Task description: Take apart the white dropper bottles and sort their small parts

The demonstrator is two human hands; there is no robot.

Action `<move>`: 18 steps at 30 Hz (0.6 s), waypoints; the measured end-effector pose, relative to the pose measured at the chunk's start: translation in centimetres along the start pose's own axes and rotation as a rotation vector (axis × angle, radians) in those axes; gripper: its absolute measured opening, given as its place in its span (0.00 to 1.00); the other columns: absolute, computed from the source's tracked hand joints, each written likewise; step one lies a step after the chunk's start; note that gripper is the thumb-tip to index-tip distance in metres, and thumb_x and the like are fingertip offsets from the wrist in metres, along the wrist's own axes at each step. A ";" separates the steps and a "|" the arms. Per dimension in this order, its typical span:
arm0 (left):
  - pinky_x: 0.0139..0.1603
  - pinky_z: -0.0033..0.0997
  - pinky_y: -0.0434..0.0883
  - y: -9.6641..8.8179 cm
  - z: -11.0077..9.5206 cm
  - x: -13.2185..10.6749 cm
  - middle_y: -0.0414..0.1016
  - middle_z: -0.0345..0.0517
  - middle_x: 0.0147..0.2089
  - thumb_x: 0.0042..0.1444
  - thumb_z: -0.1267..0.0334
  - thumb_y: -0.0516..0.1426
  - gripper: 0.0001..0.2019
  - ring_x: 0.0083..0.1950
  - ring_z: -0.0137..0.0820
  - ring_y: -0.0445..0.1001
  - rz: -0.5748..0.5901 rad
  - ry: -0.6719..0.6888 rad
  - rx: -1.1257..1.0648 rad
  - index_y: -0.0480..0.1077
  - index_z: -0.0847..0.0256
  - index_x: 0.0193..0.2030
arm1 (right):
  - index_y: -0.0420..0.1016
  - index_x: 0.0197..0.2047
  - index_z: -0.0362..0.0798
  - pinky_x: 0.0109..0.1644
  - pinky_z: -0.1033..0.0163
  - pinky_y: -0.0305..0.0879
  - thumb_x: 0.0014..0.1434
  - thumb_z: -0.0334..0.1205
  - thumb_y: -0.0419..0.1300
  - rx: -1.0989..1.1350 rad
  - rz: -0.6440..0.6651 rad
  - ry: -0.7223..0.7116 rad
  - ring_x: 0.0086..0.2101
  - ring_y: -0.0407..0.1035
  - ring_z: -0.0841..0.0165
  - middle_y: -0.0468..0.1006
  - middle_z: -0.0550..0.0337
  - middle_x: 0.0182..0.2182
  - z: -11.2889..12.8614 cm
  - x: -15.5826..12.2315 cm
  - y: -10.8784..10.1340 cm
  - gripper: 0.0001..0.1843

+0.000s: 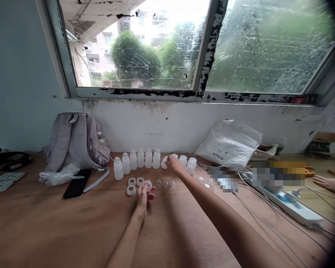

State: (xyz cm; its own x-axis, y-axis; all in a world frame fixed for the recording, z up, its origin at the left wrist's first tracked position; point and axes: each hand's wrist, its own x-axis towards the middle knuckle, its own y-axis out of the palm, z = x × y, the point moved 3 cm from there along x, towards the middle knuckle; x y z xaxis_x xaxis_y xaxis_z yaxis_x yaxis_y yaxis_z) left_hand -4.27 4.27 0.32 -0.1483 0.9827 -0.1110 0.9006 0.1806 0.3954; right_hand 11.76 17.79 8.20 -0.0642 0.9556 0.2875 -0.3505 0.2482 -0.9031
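My left hand (143, 195) holds a white bottle collar ring (148, 185) between thumb and fingers, just above the table. Three more collar rings (131, 190) lie beside it. My right hand (174, 164) reaches to the row of bottles, its fingers closed at the top of a frosted baby bottle (164, 162), which looks tilted. To its left stand several baby bottles (133, 160) with tops on. Open-necked bottles (191, 166) stand to its right, one partly behind my hand. Three clear teats (165, 183) lie in a row between my hands.
White discs (207, 185) lie right of my right forearm. At left are a grey backpack (72, 139), a plastic bag (60, 175) and a black phone (76, 185). A power strip (298, 210) with cables, a bubble-wrap bag (230, 143) and another person's hand (328, 183) are at right.
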 end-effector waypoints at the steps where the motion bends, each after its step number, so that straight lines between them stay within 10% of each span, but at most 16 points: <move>1: 0.20 0.21 0.65 0.0 0.1 0.0 0.74 0.45 0.30 0.50 0.56 0.50 0.17 0.17 0.23 0.69 -0.003 -0.005 -0.018 0.63 0.60 0.46 | 0.66 0.37 0.46 0.32 0.65 0.54 0.54 0.37 0.53 -0.002 -0.017 -0.015 0.32 0.65 0.65 0.69 0.53 0.33 0.0 -0.6 -0.2 0.07; 12: 0.21 0.25 0.68 0.5 0.4 0.2 0.71 0.44 0.38 0.49 0.60 0.52 0.20 0.25 0.29 0.74 0.033 -0.108 -0.269 0.57 0.54 0.50 | 0.59 0.41 0.46 0.36 0.63 0.60 0.51 0.39 0.52 0.304 -0.376 -0.246 0.35 0.64 0.65 0.68 0.55 0.34 1.6 -8.5 -6.2 0.14; 18: 0.20 0.24 0.67 0.8 0.7 0.1 0.72 0.44 0.28 0.54 0.55 0.47 0.14 0.19 0.26 0.71 0.040 -0.156 -0.304 0.61 0.61 0.43 | 0.59 0.40 0.47 0.39 0.59 0.61 0.47 0.36 0.54 0.370 -0.294 -0.295 0.35 0.63 0.63 0.67 0.55 0.34 0.9 -13.4 -3.2 0.15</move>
State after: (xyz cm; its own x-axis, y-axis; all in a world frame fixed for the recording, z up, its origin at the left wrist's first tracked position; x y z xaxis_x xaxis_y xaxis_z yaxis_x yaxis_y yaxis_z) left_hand -3.25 4.50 -0.01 -0.0298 0.9753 -0.2187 0.7377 0.1691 0.6536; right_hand 12.92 4.06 7.54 -0.1543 0.7565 0.6355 -0.6943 0.3747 -0.6145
